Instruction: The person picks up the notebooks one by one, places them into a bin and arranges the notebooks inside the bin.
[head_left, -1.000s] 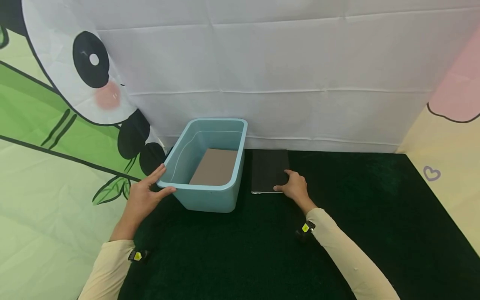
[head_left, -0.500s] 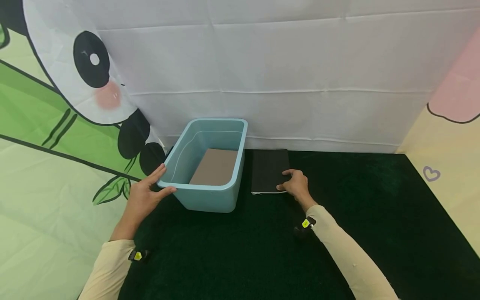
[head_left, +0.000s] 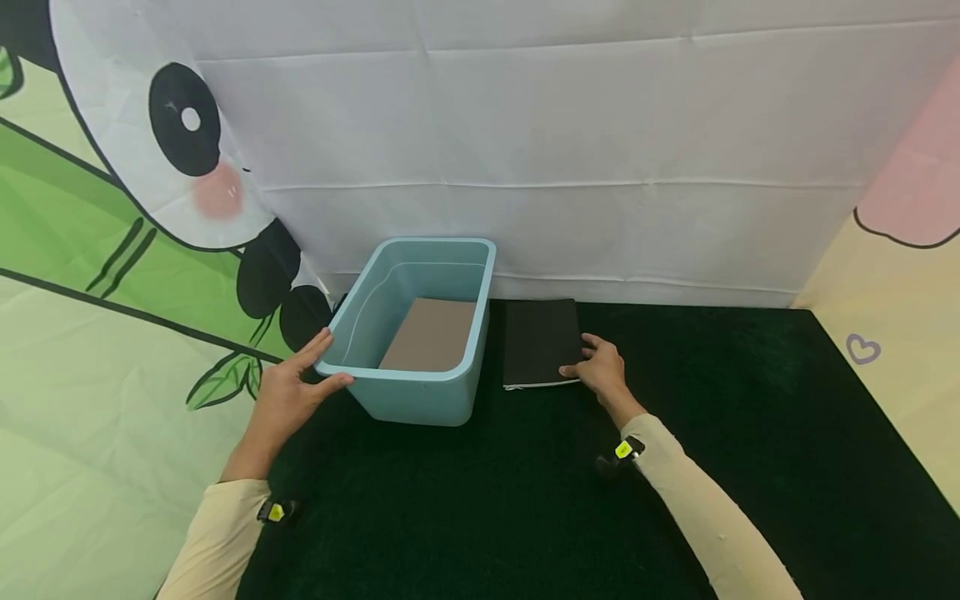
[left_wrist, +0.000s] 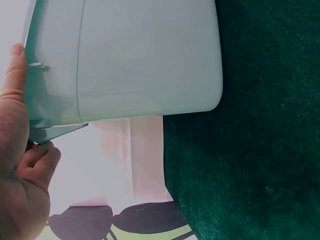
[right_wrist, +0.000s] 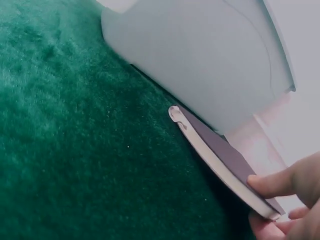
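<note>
In the head view, my left hand holds the near left corner of a light blue plastic tub, its thumb at the front rim and its fingers along the left rim. Inside the tub lies a flat grey-brown rectangle that looks like a book cover. Right of the tub is a black notebook with pale page edges. My right hand pinches its near right corner. The right wrist view shows the thumb on the cover and fingertips below, with that end of the notebook raised.
A dark green cloth covers the table, reaching its right edge. A white hanging sheet stands close behind the tub and notebook. Printed cartoon sheets hang at the left and right.
My right hand has slid right from the notebook's cover to its right edge, and its corner is now pinched. The left hand and the tub have stayed in place.
</note>
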